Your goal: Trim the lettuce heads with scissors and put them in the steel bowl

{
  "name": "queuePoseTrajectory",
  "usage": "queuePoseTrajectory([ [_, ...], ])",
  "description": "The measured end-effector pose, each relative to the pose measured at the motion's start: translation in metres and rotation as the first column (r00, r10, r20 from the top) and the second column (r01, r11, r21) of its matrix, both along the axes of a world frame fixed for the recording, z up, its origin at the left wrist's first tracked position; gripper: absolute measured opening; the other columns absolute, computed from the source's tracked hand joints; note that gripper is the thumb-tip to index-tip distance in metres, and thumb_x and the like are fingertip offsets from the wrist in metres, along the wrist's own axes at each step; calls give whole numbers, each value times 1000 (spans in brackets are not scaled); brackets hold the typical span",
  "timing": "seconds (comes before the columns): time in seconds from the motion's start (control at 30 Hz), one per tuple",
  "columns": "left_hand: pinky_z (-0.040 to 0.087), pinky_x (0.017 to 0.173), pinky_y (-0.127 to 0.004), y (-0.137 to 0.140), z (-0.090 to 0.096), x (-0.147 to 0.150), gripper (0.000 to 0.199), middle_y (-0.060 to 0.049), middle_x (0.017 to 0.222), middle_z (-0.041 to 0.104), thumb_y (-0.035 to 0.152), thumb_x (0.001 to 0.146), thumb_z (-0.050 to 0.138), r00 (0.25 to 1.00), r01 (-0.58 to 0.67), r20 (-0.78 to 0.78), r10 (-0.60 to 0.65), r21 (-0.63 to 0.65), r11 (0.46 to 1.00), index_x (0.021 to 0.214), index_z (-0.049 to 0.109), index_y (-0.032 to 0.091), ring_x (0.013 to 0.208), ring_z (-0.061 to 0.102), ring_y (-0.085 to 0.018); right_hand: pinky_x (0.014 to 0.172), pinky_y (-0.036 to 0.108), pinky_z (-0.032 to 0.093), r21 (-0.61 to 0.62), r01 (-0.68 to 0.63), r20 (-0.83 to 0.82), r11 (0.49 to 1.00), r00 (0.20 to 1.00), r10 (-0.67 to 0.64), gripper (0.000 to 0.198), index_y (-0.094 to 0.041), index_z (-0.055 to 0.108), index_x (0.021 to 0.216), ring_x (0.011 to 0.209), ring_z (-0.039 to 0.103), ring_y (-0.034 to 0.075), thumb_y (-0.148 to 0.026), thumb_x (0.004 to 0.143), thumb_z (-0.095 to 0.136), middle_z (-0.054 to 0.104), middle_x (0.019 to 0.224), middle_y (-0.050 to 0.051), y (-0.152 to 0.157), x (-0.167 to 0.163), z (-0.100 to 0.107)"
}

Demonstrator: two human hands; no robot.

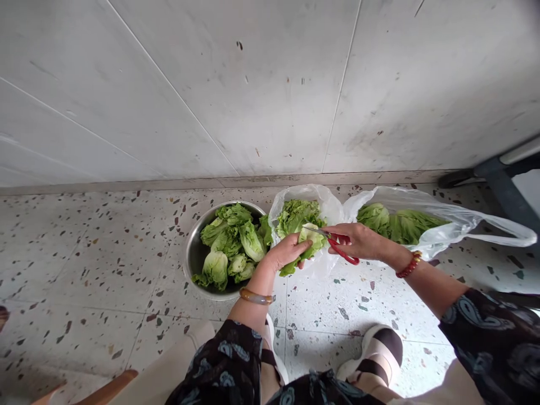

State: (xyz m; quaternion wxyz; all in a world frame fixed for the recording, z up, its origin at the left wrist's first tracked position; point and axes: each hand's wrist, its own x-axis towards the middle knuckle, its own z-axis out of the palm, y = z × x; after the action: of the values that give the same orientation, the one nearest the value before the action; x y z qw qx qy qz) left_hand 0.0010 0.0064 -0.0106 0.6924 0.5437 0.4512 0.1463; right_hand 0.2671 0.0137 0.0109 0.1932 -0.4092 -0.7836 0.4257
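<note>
My left hand [290, 251] is closed around a head of lettuce [311, 238], its pale base turned up and its green leaves hanging below. In my right hand [358, 241] is a pair of scissors with red handles [346, 256]; the metal blades lie against the base of the lettuce. Directly behind my hands, an upright clear plastic bag [333, 202] holds loose green leaves [297, 215]. To the left, a round metal basin [190, 264] contains several lettuce heads [228, 242]. My fingers partly cover the held lettuce.
A second plastic bag [459, 216] lies open at the right with more lettuce [411, 226] inside. Behind everything runs a grey wall [270, 101]. A dark metal frame [498, 180] stands at the far right. My shoes [377, 354] are on the speckled floor [105, 253] close by.
</note>
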Motion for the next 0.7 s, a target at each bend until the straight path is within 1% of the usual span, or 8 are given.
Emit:
queuePoseTrajectory([
  [0.1, 49, 45, -23, -1, -3, 1, 42, 1, 64, 64, 59, 92, 68, 998, 24, -55, -23, 26, 999, 83, 61, 18, 41, 57, -10, 56, 24, 47, -67, -21, 16, 998, 1000, 22, 47, -16, 81, 119, 57, 56, 12, -53, 93, 67, 70, 70, 1, -3, 2, 2],
  [0.2, 47, 42, -24, -3, -10, 3, 35, 2, 61, 62, 52, 89, 74, 999, -24, -42, 24, 9, 1000, 84, 65, 19, 38, 56, -11, 53, 23, 44, -156, -37, 17, 987, 999, 40, 42, -20, 83, 108, 52, 53, 12, -55, 95, 63, 64, 61, -3, -5, 5, 1],
  [0.27, 47, 41, -23, -4, -14, 3, 32, 2, 62, 63, 49, 85, 79, 997, -68, -32, 67, -20, 997, 88, 69, 19, 37, 57, -12, 53, 24, 45, -171, -6, 36, 985, 999, 13, 43, -21, 83, 109, 52, 54, 12, -55, 93, 64, 66, 61, -3, -5, 8, -2],
  [0.4, 52, 48, -25, -3, -13, -1, 37, -3, 83, 73, 43, 80, 85, 989, -147, -28, 146, -36, 988, 106, 74, 20, 47, 67, -15, 57, 27, 51, -117, 94, 95, 989, 992, -83, 56, -18, 79, 124, 57, 62, 16, -60, 91, 64, 75, 73, 3, -4, 17, -10],
  [0.5, 53, 54, -27, -4, -8, -1, 38, -7, 94, 76, 41, 80, 86, 992, -120, -36, 120, 3, 993, 110, 75, 21, 52, 69, -16, 61, 29, 53, -63, 115, 121, 991, 987, -107, 61, -19, 77, 127, 61, 66, 19, -66, 90, 63, 76, 75, 5, -6, 24, -11],
  [0.6, 55, 63, -30, -4, -2, 0, 40, -8, 99, 77, 36, 80, 86, 993, -91, -72, 96, 60, 994, 116, 75, 22, 61, 70, -17, 56, 31, 52, -61, 150, 137, 987, 981, -141, 73, -18, 77, 127, 57, 64, 20, -77, 88, 60, 76, 73, 8, -9, 33, -7],
  [0.67, 56, 68, -34, 3, 3, -6, 37, -10, 96, 76, 30, 83, 84, 979, -129, -143, 144, 111, 985, 118, 76, 21, 66, 70, -21, 51, 31, 50, -60, 197, 145, 979, 972, -187, 82, -18, 78, 126, 51, 61, 19, -85, 85, 57, 75, 70, 9, -13, 43, -2],
  [0.7, 56, 69, -37, 9, 7, -13, 33, -11, 93, 76, 27, 85, 82, 962, -159, -198, 185, 141, 977, 117, 76, 20, 68, 70, -23, 49, 31, 49, -19, 256, 142, 966, 957, -251, 85, -19, 80, 122, 48, 59, 18, -89, 81, 57, 74, 67, 10, -16, 50, 0],
])
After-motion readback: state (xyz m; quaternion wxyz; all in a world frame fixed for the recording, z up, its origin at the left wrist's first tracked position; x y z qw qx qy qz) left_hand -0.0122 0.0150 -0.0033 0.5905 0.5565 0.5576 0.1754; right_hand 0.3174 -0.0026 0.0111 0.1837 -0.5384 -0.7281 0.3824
